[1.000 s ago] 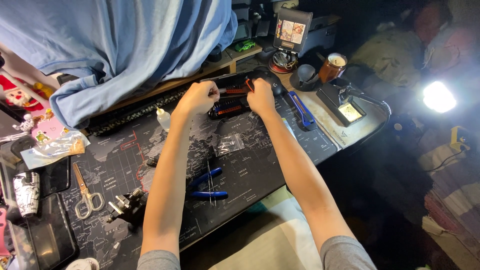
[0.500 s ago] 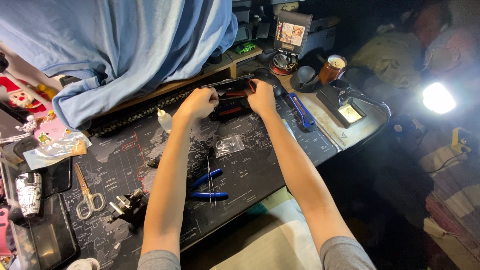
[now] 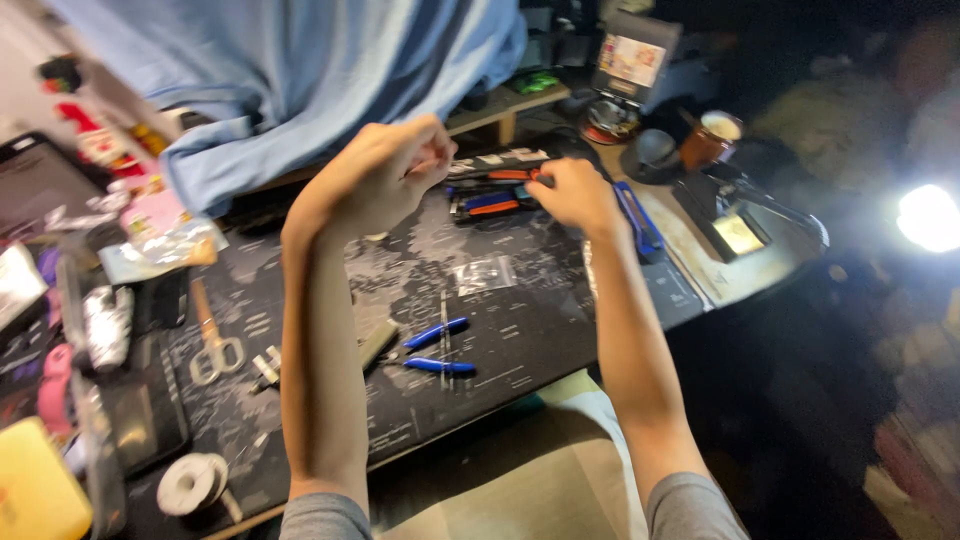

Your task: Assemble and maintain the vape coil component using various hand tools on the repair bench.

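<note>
Overhead, a cluttered dark desk mat (image 3: 520, 330) fills the view. Far left lie a yellow block (image 3: 35, 490), a solder spool (image 3: 195, 484) and scissors (image 3: 212, 345). Next, the left hand (image 3: 385, 175) is raised above the mat, fingers curled tight together as if pinching something too small to make out; a blue cloth (image 3: 300, 70) hangs behind it. Below, between the forearms, blue-handled pliers (image 3: 438, 348) rest on the mat beside a clear plastic bag (image 3: 483, 272). Right of centre, the right hand (image 3: 575, 195) rests on the mat, fingers closed over the end of orange-handled tools (image 3: 490, 200). Farther right stand a brown cup (image 3: 710, 140) and a bright lamp (image 3: 930, 218).
</note>
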